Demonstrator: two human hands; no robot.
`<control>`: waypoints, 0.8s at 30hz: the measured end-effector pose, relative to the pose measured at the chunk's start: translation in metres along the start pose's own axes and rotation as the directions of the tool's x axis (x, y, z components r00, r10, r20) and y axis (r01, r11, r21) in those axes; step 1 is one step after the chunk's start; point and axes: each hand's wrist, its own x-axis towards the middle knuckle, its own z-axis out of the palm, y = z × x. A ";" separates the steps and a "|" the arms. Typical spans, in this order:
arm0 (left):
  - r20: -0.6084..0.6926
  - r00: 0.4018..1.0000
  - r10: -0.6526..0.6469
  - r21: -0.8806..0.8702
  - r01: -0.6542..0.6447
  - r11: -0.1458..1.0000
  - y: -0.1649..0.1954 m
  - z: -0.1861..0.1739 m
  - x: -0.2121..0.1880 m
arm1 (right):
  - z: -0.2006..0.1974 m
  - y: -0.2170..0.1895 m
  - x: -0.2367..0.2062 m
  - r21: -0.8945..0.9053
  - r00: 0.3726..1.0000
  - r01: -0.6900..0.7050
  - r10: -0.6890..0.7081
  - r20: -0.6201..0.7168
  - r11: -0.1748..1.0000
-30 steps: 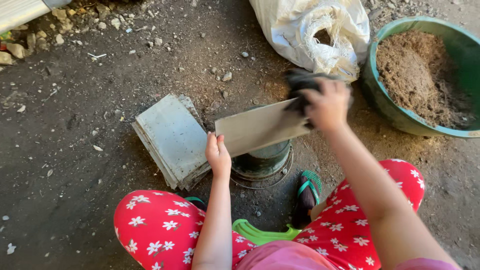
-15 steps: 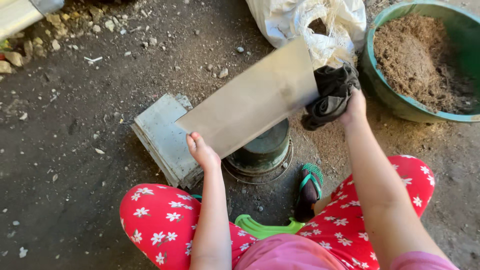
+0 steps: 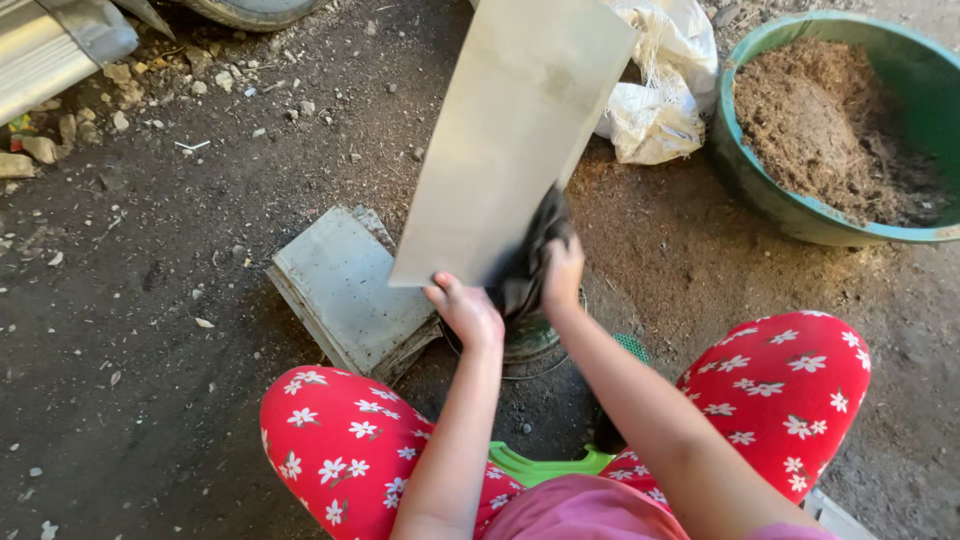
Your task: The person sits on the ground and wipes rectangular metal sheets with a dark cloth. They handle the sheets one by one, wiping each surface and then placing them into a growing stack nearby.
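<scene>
left hand (image 3: 468,312) gripping metal sheet (image 3: 510,130) bottom edge, right hand (image 3: 562,268) pressing dark cloth (image 3: 525,268) behind

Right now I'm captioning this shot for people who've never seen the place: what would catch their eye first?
First, the pale metal sheet held upright in the centre, the left hand gripping its lower edge while the right hand presses a dark cloth to it. Next, the red flowered trousers below, and the green basin of brown soil at upper right.
</scene>
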 end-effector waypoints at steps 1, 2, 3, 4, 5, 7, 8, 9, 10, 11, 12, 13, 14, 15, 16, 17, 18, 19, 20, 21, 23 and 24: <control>0.008 1.000 -0.008 -0.004 0.008 1.000 0.006 0.002 0.008 | 0.000 0.008 -0.016 -0.101 0.997 0.005 0.003 0.077 0.995; 0.016 1.000 -0.014 -0.008 0.015 1.000 0.013 0.002 0.020 | -0.007 0.013 -0.026 -0.215 0.968 0.193 -0.151 0.199 0.957; 0.025 1.000 -0.019 -0.010 0.019 1.000 0.020 0.000 0.033 | -0.015 0.015 -0.032 -0.296 0.900 0.382 -0.279 0.334 0.876; 0.038 0.999 0.033 -0.011 -0.033 0.999 0.026 -0.004 0.045 | -0.024 0.015 -0.035 -0.342 0.798 0.555 -0.370 0.475 0.759; 0.045 0.995 0.086 -0.010 -0.086 0.996 0.029 -0.011 0.054 | -0.037 0.011 -0.030 -0.371 0.798 0.555 -0.349 0.492 0.745; 0.035 0.986 0.164 0.027 -0.165 0.986 0.037 -0.029 0.074 | -0.061 -0.005 -0.001 -0.412 0.855 0.472 -0.291 0.429 0.779; 0.017 0.983 0.181 0.070 -0.182 0.981 0.041 -0.042 0.082 | -0.075 -0.015 0.015 -0.422 0.909 0.375 -0.238 0.343 0.825; -0.003 0.980 0.197 0.115 -0.196 0.974 0.042 -0.054 0.086 | -0.092 -0.029 0.036 -0.311 0.914 0.354 -0.255 0.316 0.882; 0.005 0.977 0.214 0.150 -0.212 0.966 0.041 -0.062 0.088 | -0.109 -0.042 0.049 -0.240 0.971 0.172 -0.124 0.202 0.955; 0.016 0.971 0.237 0.176 -0.237 0.956 0.038 -0.068 0.088 | -0.122 -0.056 0.066 -0.174 0.997 0.053 -0.041 0.072 0.983; 0.028 0.964 0.264 0.197 -0.264 0.944 0.036 -0.071 0.087 | -0.132 -0.070 0.082 -0.081 0.998 0.050 -0.048 0.032 0.995; 0.061 0.943 0.328 0.320 -0.330 0.888 0.033 -0.072 0.084 | -0.143 -0.086 0.096 0.022 0.997 0.068 -0.069 0.021 0.997; 0.102 0.919 0.381 0.440 -0.385 0.811 0.030 -0.069 0.078 | -0.148 -0.096 0.104 0.124 0.997 0.082 -0.083 0.004 0.989; 0.152 0.895 0.419 0.552 -0.428 0.715 0.027 -0.064 0.071 | -0.153 -0.104 0.110 0.207 0.998 0.058 -0.061 0.004 0.977; 0.161 0.906 0.390 0.578 -0.407 0.707 0.027 -0.059 0.063 | -0.161 -0.114 0.115 0.288 0.999 0.035 -0.037 0.001 0.957; 0.172 0.916 0.361 0.601 -0.388 0.699 0.027 -0.051 0.055 | -0.164 -0.118 0.118 0.347 1.000 0.012 -0.012 -0.002 0.938; 0.184 0.925 0.331 0.623 -0.371 0.689 0.030 -0.045 0.048 | -0.168 -0.120 0.121 0.405 1.000 -0.008 0.011 -0.006 0.914; 0.324 0.860 0.394 0.644 -0.505 0.574 0.034 -0.041 0.041 | -0.172 -0.119 0.121 0.462 0.999 -0.027 0.035 -0.010 0.887; 0.463 0.774 0.432 0.636 -0.629 0.447 0.039 -0.038 0.034 | -0.175 -0.117 0.122 0.484 1.000 -0.028 0.020 0.021 0.874; 0.594 0.671 0.444 0.602 -0.736 0.308 0.044 -0.038 0.028 | -0.180 -0.112 0.123 0.507 0.999 -0.033 0.008 0.052 0.861; 0.800 0.465 0.379 0.418 -0.885 0.203 0.053 -0.045 0.018 | -0.187 -0.097 0.121 0.592 0.985 -0.144 0.056 0.164 0.793; 0.878 0.342 0.335 0.303 -0.939 0.165 0.055 -0.051 0.015 | -0.191 -0.089 0.119 0.645 0.965 -0.235 0.096 0.243 0.727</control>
